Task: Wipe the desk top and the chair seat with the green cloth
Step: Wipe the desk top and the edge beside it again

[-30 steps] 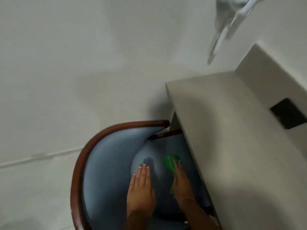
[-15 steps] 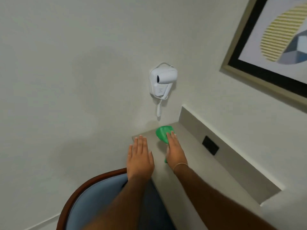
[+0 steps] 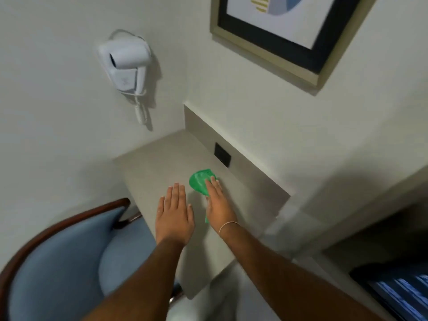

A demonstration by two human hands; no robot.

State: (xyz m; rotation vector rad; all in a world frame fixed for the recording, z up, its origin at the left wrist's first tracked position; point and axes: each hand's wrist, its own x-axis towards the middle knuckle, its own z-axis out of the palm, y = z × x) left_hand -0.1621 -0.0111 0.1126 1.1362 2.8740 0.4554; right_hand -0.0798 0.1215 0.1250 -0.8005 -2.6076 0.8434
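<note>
Pressing green cloth (image 3: 201,181) flat under right hand (image 3: 217,205), fingers extended; cloth juts far-left past fingertips. Left hand (image 3: 174,213) flat, empty, just left on desk top (image 3: 250,195).

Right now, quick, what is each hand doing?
Left hand: open, flat on the desk top, holding nothing.
Right hand: open, flat, pressing the green cloth onto the desk top.

Both arms reach forward, side by side. The left hand (image 3: 174,215) is flat, palm down, fingers (image 3: 177,193) straight and close together. The right hand (image 3: 218,206) is flat too, with a thin bracelet on its wrist.
</note>
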